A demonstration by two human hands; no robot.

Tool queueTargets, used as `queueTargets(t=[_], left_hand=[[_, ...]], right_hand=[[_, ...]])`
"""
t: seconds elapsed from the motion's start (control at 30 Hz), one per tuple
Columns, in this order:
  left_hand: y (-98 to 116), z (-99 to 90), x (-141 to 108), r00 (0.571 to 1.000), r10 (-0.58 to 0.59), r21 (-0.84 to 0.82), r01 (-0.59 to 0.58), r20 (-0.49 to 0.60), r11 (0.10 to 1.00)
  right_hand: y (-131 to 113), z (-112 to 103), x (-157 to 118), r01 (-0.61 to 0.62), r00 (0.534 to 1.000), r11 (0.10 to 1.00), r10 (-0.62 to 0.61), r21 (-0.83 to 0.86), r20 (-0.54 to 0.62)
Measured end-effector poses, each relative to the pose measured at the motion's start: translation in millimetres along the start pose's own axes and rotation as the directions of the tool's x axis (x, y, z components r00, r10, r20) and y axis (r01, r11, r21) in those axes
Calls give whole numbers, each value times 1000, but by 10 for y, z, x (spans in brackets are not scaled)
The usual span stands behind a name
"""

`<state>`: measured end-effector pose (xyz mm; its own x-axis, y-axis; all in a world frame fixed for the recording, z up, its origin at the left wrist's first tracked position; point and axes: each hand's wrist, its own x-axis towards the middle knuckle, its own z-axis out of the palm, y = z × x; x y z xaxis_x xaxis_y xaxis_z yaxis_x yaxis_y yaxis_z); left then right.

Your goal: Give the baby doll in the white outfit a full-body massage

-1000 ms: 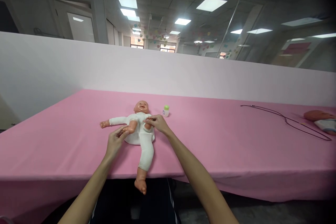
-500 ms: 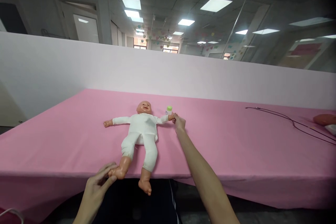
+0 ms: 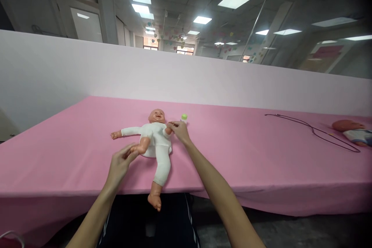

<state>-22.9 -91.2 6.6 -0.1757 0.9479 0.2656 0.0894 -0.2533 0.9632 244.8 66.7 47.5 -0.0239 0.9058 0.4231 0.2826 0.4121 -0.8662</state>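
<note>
A baby doll (image 3: 155,133) with a white cloth body lies on its back on the pink-covered table (image 3: 232,155), head toward the wall. My left hand (image 3: 120,162) grips the doll's foot on the left side, and that leg is bent up toward the belly. With its fingers closed, my right hand (image 3: 179,130) holds the doll's hand on the right side, that arm folded in toward the chest. The doll's other arm lies stretched out to the left. Its other leg reaches over the table's front edge. Just behind my right hand stands a small bottle with a green cap (image 3: 184,117).
A second doll (image 3: 353,131) lies at the far right of the table. Beside it runs a dark looped cord (image 3: 308,124). A white low wall (image 3: 203,77) with glass above bounds the table's back. A white cable (image 3: 13,233) shows at lower left.
My left hand has pushed the doll's foot up toward its belly, bending the leg. My right hand has brought the doll's arm inward to the chest. The view has shifted slightly.
</note>
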Motion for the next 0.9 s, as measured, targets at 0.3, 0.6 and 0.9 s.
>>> queueTargets(t=[0.3, 0.6, 0.9], left_hand=[[-524, -682, -1341, 998, -61, 252, 62, -12, 966], [87, -108, -77, 995, 91, 113, -85, -50, 990], [60, 72, 178, 998, -1, -64, 5, 61, 998]], right_hand=[[662, -639, -33, -406, 733, 880, 474, 246, -487], [41, -220, 70, -65, 989, 982, 86, 177, -116], [-49, 107, -123, 92, 985, 996, -91, 1, 148]])
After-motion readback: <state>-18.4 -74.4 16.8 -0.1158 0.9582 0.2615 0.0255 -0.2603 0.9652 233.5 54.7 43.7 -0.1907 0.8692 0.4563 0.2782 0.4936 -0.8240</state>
